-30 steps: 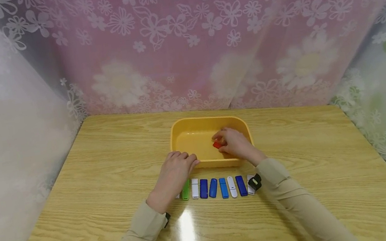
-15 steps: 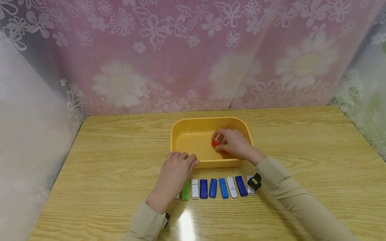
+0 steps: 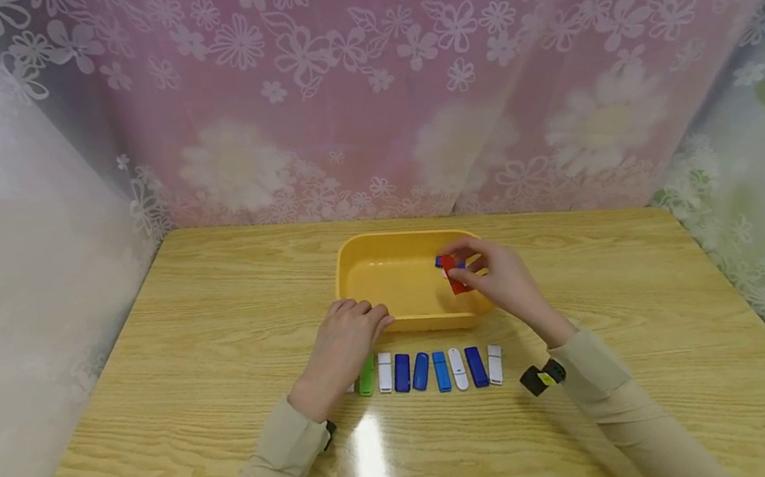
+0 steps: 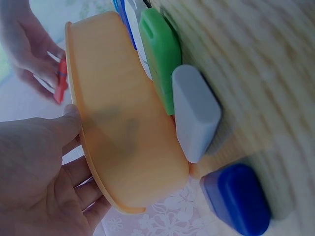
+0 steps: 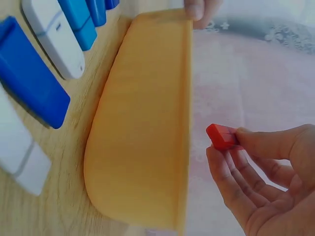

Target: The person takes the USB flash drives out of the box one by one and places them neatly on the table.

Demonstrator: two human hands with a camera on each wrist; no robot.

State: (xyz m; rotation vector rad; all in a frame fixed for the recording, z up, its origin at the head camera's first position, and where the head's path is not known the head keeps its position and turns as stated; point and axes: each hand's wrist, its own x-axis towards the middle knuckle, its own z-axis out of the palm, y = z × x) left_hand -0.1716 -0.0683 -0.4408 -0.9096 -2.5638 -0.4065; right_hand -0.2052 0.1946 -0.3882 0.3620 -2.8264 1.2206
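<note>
My right hand (image 3: pixel 504 273) pinches a red USB stick (image 3: pixel 455 275) between thumb and fingers, raised over the right part of a yellow plastic box (image 3: pixel 396 325). In the right wrist view the red stick stands clear of the box rim. My left hand (image 3: pixel 348 340) grips the near left rim of the box, its thumb on the edge in the left wrist view. Something blue (image 3: pixel 439 261) shows inside the box, partly hidden behind the right hand. Several USB sticks lie in a row before the box, among them a green one (image 3: pixel 367 375) and a white one (image 3: pixel 495 365).
More blue sticks (image 3: pixel 401 373) and a white rounded stick (image 3: pixel 458 369) lie in the row. At its left end, a grey-white stick (image 4: pixel 195 113) and a blue one (image 4: pixel 238 199) show in the left wrist view. Flowered curtains enclose the wooden table (image 3: pixel 226 296).
My right hand has lifted the red USB stick from inside the box, moving up and to the right. Blue now shows in the box behind it. The left hand stays on the rim.
</note>
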